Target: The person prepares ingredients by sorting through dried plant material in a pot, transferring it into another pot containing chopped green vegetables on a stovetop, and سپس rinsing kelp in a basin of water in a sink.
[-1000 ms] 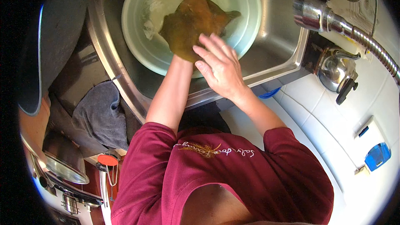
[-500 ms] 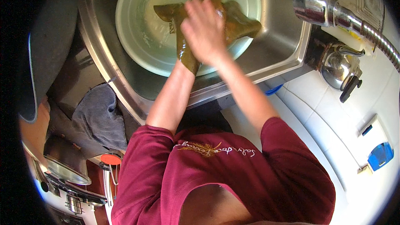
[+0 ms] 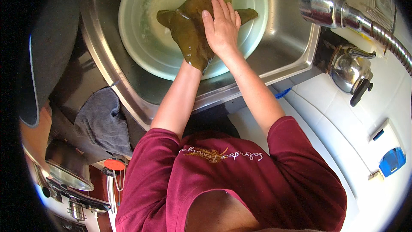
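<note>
pressing flat on a brown-green leaf [image 3: 189, 25], the right hand [image 3: 221, 28] lies with fingers spread in the upper middle of the frame. the leaf drapes over the left hand, which is hidden under it, so its grip cannot be told. both are above a pale green bowl [image 3: 141, 47] in the steel sink [image 3: 283, 47]. a grey cloth [image 3: 103, 120] lies at left, a kettle [image 3: 349, 66] at right.

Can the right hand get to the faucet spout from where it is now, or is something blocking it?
Probably yes. The right hand lies flat on the olive-brown leaf over the pale green basin. The steel spout juts over the sink to its right, with nothing between them.
</note>
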Demonstrator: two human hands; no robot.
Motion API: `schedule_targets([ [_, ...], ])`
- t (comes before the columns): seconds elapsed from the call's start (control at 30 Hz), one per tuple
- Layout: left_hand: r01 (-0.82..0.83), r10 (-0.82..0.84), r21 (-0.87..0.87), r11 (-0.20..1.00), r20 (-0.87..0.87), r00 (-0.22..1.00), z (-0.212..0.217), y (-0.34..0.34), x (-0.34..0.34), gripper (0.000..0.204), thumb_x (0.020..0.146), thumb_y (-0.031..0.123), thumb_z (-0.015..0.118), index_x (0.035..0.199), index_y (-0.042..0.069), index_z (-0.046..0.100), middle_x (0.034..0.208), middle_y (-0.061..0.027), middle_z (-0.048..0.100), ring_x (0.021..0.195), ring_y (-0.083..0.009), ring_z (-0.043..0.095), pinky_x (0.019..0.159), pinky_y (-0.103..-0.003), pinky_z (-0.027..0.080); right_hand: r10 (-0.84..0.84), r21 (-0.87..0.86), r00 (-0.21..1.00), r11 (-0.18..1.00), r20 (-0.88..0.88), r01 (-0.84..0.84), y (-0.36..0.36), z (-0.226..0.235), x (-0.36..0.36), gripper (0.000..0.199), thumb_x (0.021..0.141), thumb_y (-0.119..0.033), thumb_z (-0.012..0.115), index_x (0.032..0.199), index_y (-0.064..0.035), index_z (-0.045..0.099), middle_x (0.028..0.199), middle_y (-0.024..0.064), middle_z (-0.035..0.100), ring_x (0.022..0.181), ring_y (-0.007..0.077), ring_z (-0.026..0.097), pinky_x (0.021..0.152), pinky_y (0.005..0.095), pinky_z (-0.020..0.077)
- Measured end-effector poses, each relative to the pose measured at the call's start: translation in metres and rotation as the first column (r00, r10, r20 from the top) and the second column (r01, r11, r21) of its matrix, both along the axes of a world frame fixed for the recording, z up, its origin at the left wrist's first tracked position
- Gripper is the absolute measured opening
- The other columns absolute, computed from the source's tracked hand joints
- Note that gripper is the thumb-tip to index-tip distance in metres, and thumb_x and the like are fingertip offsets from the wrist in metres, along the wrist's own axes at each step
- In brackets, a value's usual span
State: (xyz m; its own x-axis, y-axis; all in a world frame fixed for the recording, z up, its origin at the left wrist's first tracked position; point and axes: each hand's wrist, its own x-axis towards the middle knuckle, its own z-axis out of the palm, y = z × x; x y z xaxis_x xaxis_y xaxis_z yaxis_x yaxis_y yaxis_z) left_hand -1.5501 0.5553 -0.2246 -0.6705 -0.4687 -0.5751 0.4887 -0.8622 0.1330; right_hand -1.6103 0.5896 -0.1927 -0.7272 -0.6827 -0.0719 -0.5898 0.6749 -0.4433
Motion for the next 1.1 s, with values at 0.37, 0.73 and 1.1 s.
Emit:
schedule_targets([
  [0.37,0.196,-0.192,0.094,0.976,-0.056,0.98,-0.001,0.021,-0.016,0.036,0.095,0.032,0.039,0.125,0.012,0.042,0.125,-0.0059,0.044,0.114,-0.0177,0.043,0.096,-0.029,0.038,-0.326,0.169,0.918,0.941,0.227,0.293,0.012,-0.034,-0.049,0.056,0.093,-0.041,0.031,0.129,0.0008,0.039,0.139,0.0206,0.031,0.128,0.0376,0.028,0.103,0.048,0.0219],
  [0.73,0.049,-0.041,0.096,0.994,-0.083,0.996,0.01,0.016,-0.01,0.034,0.092,0.027,0.049,0.119,0.009,0.045,0.115,-0.0031,0.05,0.105,-0.0169,0.048,0.088,-0.029,0.043,-0.445,0.09,0.685,0.868,0.578,0.488,-0.007,-0.03,-0.046,0.053,0.091,-0.042,0.033,0.11,0.0047,0.048,0.131,0.0272,0.036,0.126,0.0434,0.029,0.099,0.0527,0.0284],
  [1.1,0.216,-0.213,0.011,0.976,0.205,0.955,-0.04,-0.04,-0.026,0.035,0.094,0.028,0.04,0.12,0.007,0.049,0.118,-0.0077,0.053,0.105,-0.0217,0.05,0.092,-0.034,0.042,0.04,0.094,0.999,0.995,0.037,-0.044,0.008,-0.111,-0.044,0.041,0.093,-0.03,0.038,0.124,-0.005,0.046,0.129,0.0181,0.043,0.119,0.0361,0.039,0.099,0.0454,0.0315],
])
